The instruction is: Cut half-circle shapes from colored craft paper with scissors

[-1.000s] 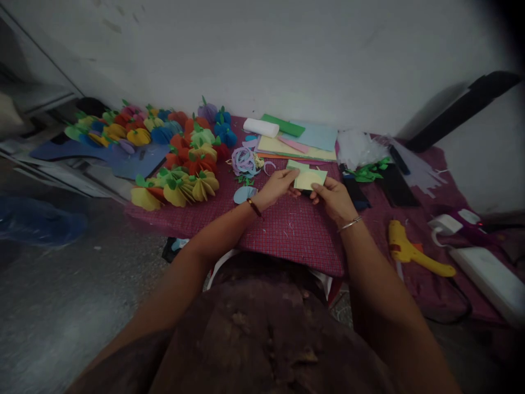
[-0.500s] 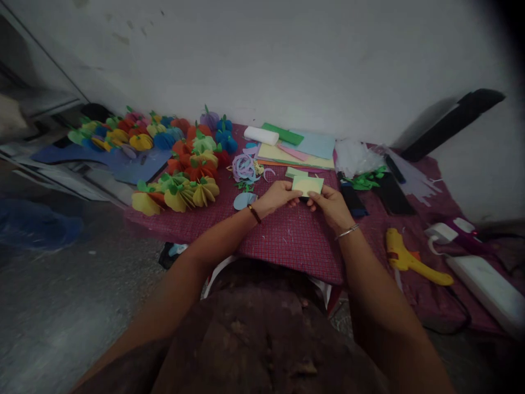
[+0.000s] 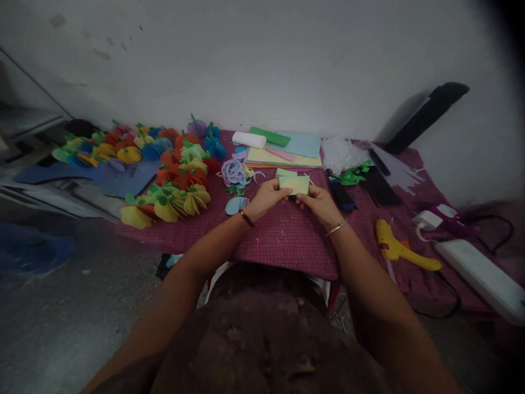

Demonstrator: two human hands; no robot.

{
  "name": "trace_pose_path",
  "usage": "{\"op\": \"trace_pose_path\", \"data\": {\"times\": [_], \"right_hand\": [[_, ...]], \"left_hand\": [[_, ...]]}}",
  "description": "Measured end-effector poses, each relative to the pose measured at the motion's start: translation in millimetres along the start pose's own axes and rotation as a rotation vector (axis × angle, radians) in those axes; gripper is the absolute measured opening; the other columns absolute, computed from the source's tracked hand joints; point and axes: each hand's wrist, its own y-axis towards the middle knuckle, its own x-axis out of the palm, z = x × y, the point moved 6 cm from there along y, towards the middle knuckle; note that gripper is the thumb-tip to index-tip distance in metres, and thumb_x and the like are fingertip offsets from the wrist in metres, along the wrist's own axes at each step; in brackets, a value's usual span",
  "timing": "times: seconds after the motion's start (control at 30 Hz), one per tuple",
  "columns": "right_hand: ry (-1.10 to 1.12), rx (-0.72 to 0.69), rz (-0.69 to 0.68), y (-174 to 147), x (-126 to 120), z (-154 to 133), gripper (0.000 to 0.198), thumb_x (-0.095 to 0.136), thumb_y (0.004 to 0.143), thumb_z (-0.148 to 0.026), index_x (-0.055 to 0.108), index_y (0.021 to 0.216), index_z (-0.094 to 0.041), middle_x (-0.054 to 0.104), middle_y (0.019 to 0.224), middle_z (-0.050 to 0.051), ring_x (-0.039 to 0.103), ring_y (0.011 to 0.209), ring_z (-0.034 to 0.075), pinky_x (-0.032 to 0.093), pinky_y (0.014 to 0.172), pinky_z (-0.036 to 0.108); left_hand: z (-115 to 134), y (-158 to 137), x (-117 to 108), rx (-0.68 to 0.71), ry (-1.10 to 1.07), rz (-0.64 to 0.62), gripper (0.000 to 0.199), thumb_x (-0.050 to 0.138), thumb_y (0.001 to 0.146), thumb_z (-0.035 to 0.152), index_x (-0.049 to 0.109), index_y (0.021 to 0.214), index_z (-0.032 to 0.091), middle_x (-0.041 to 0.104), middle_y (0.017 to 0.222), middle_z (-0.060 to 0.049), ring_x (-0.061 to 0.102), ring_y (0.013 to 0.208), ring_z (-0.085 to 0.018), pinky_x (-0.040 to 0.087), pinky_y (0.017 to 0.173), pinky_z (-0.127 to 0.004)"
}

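Note:
Between my two hands is a small stack of light green and pale yellow paper (image 3: pixel 296 185), raised a little above the checked tablecloth (image 3: pixel 283 249). My left hand (image 3: pixel 270 197) pinches its left side, thumb on top. From the right, my right hand (image 3: pixel 322 203) grips the lower right corner, also with the thumb on top. Just behind it lies a light green paper piece (image 3: pixel 286 172). Light blue paper circles (image 3: pixel 236 206) rest left of my left wrist. Curly purple and blue paper scraps (image 3: pixel 233 172) are heaped beyond them.
Finished paper pumpkins (image 3: pixel 180 169) in many colours crowd the left side. Coloured paper sheets (image 3: pixel 303 160) and a white roll (image 3: pixel 249 139) lie at the back by the wall. At right are a yellow glue gun (image 3: pixel 404 249), a white power strip (image 3: pixel 479 273) and green paper leaves (image 3: pixel 355 174).
The whole view has shifted, so things appear farther left. Both hands still hold the paper stack in much the same way.

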Motion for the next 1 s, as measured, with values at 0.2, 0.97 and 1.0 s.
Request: {"op": "trace_pose_path", "data": {"times": [0.2,0.97,1.0], "right_hand": [[-0.057,0.019,-0.053,-1.5,6.5,1.1,0.026,0.081,0.065,-0.038,0.070,0.077,-0.017,0.068,0.064,-0.001,0.054,0.053,0.011,0.044,0.051,0.024],[0.333,0.002,0.554,10.5,-75.0,12.8,0.023,0.080,0.062,-0.024,0.070,0.081,-0.019,0.076,0.085,0.004,0.066,0.069,0.017,0.054,0.053,0.027],[0.332,-0.001,0.560,10.1,-75.1,11.9,0.023,0.080,0.061,-0.024,0.070,0.081,-0.019,0.076,0.084,0.003,0.065,0.067,0.017,0.053,0.051,0.027]], "left_hand": [[1.8,1.2,-4.9,0.013,-0.110,0.016,0.025,0.081,0.068,0.025,0.063,0.077,0.012,0.064,0.068,0.003,0.055,0.060,-0.007,0.042,0.061,-0.020],[49.7,120.4,-2.1,0.301,1.213,-0.395,0.014,0.081,0.059,0.018,0.068,0.066,0.016,0.055,0.056,0.001,0.045,0.058,-0.013,0.035,0.064,-0.026],[42.6,127.6,-1.7,0.260,1.257,-0.435,0.017,0.082,0.057,0.020,0.069,0.067,0.016,0.055,0.056,0.002,0.045,0.058,-0.013,0.034,0.063,-0.026]]}}
